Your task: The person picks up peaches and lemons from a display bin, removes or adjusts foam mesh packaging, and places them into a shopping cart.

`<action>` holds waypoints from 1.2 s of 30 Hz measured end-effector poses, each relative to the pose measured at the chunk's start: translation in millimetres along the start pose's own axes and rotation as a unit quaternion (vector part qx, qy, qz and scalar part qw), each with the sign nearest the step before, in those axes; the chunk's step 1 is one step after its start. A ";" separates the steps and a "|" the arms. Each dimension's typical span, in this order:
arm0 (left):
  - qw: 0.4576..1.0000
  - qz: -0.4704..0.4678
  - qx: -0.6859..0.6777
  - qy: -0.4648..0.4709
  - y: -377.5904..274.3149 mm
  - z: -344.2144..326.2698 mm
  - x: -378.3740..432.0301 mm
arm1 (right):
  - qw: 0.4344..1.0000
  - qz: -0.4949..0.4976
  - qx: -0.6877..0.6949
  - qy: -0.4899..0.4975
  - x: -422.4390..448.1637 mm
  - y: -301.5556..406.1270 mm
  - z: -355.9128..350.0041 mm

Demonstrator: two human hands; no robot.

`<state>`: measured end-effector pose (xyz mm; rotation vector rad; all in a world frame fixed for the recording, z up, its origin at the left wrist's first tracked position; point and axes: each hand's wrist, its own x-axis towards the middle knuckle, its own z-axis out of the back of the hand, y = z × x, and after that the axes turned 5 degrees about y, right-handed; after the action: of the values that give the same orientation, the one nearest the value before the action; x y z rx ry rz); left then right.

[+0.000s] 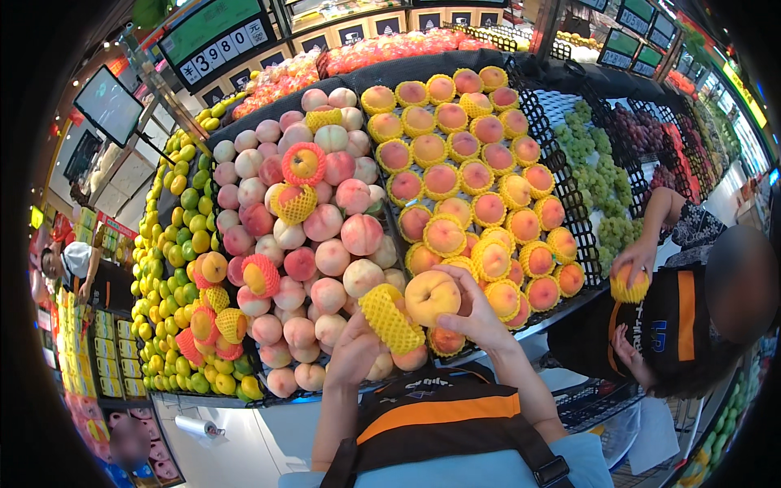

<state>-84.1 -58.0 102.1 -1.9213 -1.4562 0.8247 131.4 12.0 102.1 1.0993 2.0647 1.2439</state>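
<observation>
My right hand [476,314] grips a bare yellow peach [432,297] from its right side, with the stem dimple showing. Close by on the left, my left hand [354,351] holds a yellow foam fruit net [392,320]. The net's side touches or nearly touches the peach; whether anything is inside the net, I cannot tell. Both hands are above the front of the fruit display. Beneath and left of them lie pinkish-white peaches [332,257]. Beyond my right hand, yellow-orange peaches in yellow foam nets [445,235] fill a neighbouring section.
Green and yellow citrus [183,287] slopes down at the left, with several netted fruits [204,323] on it. Green grapes [592,165] lie to the right. A co-worker at the right holds a netted fruit [628,283]. A price sign [213,43] stands behind the peaches.
</observation>
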 end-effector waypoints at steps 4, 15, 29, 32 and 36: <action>0.999 -0.031 0.012 -0.020 8.9 -15.2 1.4 | 0.948 0.083 -0.302 -0.055 3.4 -1.4 -6.4; 0.997 -0.035 0.050 -0.056 19.1 -14.4 21.0 | 0.907 0.131 -0.397 0.046 -0.1 4.4 -15.5; 0.989 -0.041 0.120 0.078 33.8 32.4 6.9 | 0.884 0.066 -0.426 0.181 7.9 21.4 -14.9; 0.991 0.065 0.086 0.082 30.2 26.8 11.3 | 0.897 0.065 -0.401 0.171 6.8 7.9 -11.0; 0.995 0.049 -0.053 0.064 42.1 26.9 12.2 | 0.896 0.097 -0.413 0.131 0.2 -3.1 -13.2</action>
<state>-76.6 -53.6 51.4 -2.0992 -1.3625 0.6642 120.5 4.9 105.5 0.7491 1.3184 2.1794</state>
